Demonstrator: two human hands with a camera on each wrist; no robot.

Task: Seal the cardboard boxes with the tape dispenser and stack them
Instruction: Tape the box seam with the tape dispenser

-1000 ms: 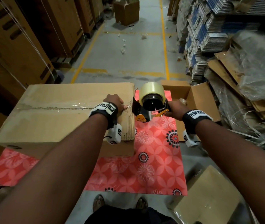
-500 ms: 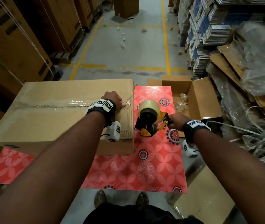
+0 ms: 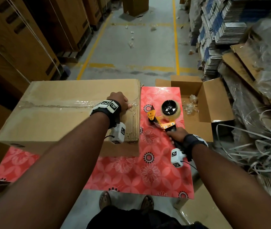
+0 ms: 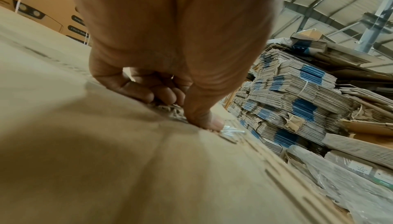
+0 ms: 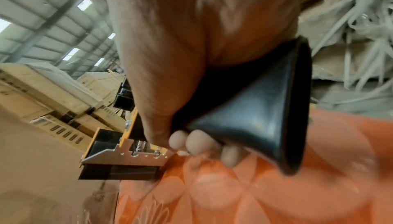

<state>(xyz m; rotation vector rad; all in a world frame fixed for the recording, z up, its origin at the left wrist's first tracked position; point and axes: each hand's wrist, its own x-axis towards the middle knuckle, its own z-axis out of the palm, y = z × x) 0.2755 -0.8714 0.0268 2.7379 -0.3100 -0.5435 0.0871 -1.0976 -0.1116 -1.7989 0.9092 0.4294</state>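
A large cardboard box (image 3: 62,116) lies on the left of a red floral table (image 3: 139,171), with clear tape (image 3: 57,105) along its top seam. My left hand (image 3: 119,100) rests at the seam's right end. In the left wrist view its fingers (image 4: 161,93) are curled and the thumb (image 4: 204,118) presses the box top (image 4: 106,160) beside the crinkled tape end (image 4: 230,131). The yellow tape dispenser (image 3: 164,114) lies on the table right of the box. My right hand (image 3: 176,134) grips its black handle (image 5: 255,110); the metal blade end (image 5: 127,157) points at the box.
An open cardboard box (image 3: 210,103) with plastic scraps stands beyond the table's right edge. Bundled flat cartons (image 3: 222,30) and loose strapping (image 3: 255,146) fill the right. Tall cartons (image 3: 15,38) line the left. Another box (image 3: 202,210) sits on the floor by my feet (image 3: 105,199).
My right hand brought the dispenser down from the box's top edge, toward me, and laid it on the table. The left hand stayed on the seam's end.
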